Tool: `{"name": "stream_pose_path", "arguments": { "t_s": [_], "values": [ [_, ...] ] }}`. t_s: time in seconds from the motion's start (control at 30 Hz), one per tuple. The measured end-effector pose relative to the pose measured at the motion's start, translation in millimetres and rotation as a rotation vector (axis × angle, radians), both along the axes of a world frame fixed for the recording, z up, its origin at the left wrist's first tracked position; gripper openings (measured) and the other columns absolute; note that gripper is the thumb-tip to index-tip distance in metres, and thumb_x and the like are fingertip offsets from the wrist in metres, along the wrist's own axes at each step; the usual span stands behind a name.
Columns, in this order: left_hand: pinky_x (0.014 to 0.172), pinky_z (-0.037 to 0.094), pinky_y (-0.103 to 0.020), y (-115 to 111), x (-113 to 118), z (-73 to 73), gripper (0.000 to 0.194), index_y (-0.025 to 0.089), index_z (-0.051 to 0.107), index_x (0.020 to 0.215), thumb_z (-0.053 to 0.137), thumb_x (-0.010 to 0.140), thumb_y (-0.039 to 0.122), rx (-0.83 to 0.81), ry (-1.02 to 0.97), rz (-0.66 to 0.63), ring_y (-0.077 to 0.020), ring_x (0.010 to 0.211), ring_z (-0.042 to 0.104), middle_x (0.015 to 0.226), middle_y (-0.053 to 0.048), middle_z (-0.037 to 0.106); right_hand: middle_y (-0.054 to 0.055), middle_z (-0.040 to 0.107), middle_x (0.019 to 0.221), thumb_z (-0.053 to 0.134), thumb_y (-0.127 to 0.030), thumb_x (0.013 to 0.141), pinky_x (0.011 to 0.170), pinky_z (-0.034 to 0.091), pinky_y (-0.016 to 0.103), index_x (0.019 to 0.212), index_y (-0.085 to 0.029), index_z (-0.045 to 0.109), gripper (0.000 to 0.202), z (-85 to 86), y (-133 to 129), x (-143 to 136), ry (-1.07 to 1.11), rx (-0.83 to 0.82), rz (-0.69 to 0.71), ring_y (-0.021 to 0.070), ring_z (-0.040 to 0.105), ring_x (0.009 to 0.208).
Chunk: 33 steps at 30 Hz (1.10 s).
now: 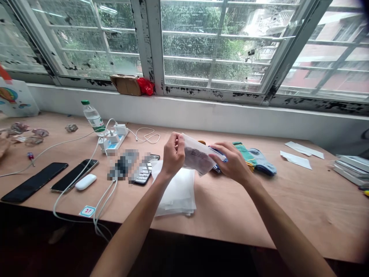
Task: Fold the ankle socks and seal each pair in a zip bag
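Observation:
In the head view, a frosted plastic bag with small dark print is held up above the table, tilted down to the right. My left hand is closed on its left end. My right hand pinches the other end between thumb and fingers. Something dull and brownish shows through the bag, too blurred to name. Beneath my left hand lies a stack of frosted plastic bags. Folded socks in green and grey-blue lie to the right behind my right hand, which partly hides more blue and yellow cloth.
At left are several phones, a white earbud case, white cables, a power strip and a water bottle. White paper slips and stacked boxes lie at right. A cardboard box stands on the sill.

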<state>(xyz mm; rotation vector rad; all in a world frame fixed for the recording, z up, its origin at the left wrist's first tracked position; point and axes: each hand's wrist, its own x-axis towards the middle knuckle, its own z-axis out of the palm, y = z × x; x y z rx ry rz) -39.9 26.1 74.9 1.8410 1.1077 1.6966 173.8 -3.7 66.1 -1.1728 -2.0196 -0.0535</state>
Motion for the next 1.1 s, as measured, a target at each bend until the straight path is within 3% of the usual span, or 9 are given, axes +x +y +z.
{"name": "stream_pose_path", "arguments": {
  "t_s": [0.1,0.23,0.43,0.63,0.83,0.97,1.1],
  "values": [
    [0.056,0.040,-0.020,-5,9,-5.4,0.027,0.020,0.046,0.080,0.038,0.098,0.038,-0.025,0.024,-0.064,-0.0096,0.059,0.048,0.066,0.003,0.048,0.008,0.067,0.094,0.050,-0.032,0.093,0.079,0.048,0.035,0.091,-0.021,0.064,0.018,6.7,-1,-23,-0.014,-0.043,0.060,0.0220,0.061,0.087],
    [0.058,0.043,-0.022,-5,10,-12.3,0.027,0.020,0.049,0.082,0.040,0.097,0.040,-0.034,0.002,-0.030,-0.0107,0.062,0.051,0.071,0.000,0.053,0.005,0.066,0.079,0.058,-0.030,0.087,0.066,0.047,0.031,0.081,-0.020,0.062,0.012,8.8,-4,-30,0.123,-0.067,-0.004,0.0184,0.059,0.071],
    [0.063,0.045,-0.024,-10,18,-15.5,0.026,0.020,0.049,0.082,0.040,0.097,0.039,0.004,0.015,0.079,-0.0130,0.069,0.056,0.075,-0.001,0.057,0.005,0.072,0.085,0.051,-0.030,0.089,0.066,0.054,0.031,0.095,-0.022,0.069,0.021,10.5,-7,-24,0.335,-0.346,0.099,0.0184,0.067,0.074],
    [0.064,0.045,-0.025,-15,27,-12.5,0.025,0.020,0.050,0.082,0.040,0.097,0.038,0.028,-0.001,0.121,-0.0142,0.072,0.056,0.076,-0.002,0.057,0.007,0.068,0.094,0.065,-0.030,0.077,0.072,0.059,0.034,0.078,-0.021,0.070,0.010,12.4,-9,-24,0.302,-0.289,0.173,0.0232,0.065,0.095],
    [0.065,0.046,-0.025,-21,31,-10.2,0.024,0.020,0.050,0.084,0.039,0.098,0.037,0.036,0.004,-0.007,-0.0136,0.073,0.057,0.079,-0.002,0.059,0.006,0.067,0.113,0.065,-0.025,0.077,0.082,0.055,0.035,0.107,-0.024,0.068,0.030,18.3,-11,-30,0.117,-0.304,0.221,0.0216,0.063,0.099],
    [0.065,0.046,-0.026,-26,32,-9.8,0.026,0.020,0.048,0.082,0.038,0.098,0.037,0.046,0.043,-0.016,-0.0140,0.072,0.056,0.076,-0.002,0.058,0.003,0.071,0.079,0.063,-0.019,0.074,0.070,0.051,0.032,0.086,-0.022,0.072,0.015,22.2,-9,-31,-0.093,-0.341,0.092,0.0201,0.064,0.073],
    [0.067,0.045,-0.026,-25,28,-9.3,0.027,0.021,0.049,0.082,0.036,0.098,0.039,0.047,0.049,0.047,-0.0145,0.072,0.056,0.075,-0.002,0.058,0.001,0.068,0.066,0.062,-0.027,0.076,0.064,0.048,0.029,0.070,-0.019,0.070,0.013,16.4,-3,-29,0.024,-0.388,0.138,0.0178,0.062,0.065]
  ]
}}
